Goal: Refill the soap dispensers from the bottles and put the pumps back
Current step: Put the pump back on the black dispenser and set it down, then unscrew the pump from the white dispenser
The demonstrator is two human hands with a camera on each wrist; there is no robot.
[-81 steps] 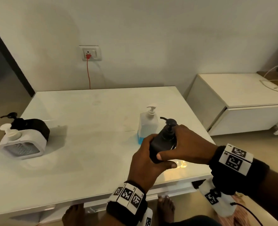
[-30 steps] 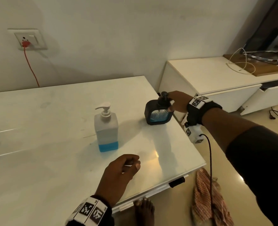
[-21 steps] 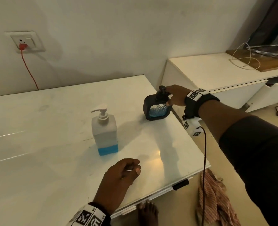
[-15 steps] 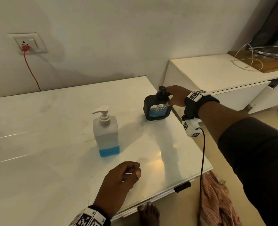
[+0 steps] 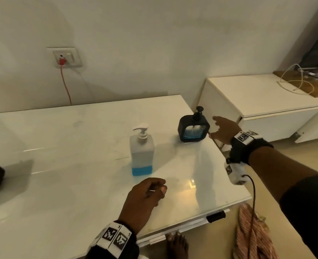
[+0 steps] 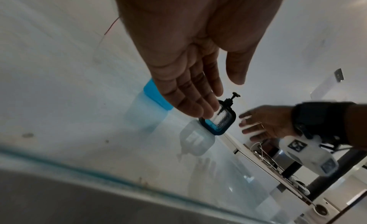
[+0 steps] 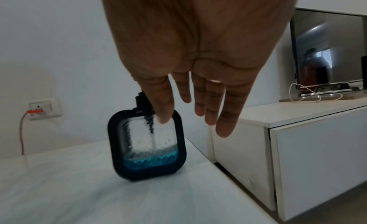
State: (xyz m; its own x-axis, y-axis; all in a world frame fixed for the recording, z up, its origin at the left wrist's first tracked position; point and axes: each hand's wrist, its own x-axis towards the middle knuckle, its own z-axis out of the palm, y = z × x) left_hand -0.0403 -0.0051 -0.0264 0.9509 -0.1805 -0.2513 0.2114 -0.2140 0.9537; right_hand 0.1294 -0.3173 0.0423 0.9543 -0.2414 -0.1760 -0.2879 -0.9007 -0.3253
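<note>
No legible text or labels anywhere

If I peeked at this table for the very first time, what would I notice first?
Probably the square black soap dispenser with blue liquid at its bottom, standing near the right edge of the glossy white table, with the open right hand just beside it, not touching. Next, the pale pump bottle holding a thin band of blue soap, mid-table, with the left hand in front of it, holding nothing.
</note>
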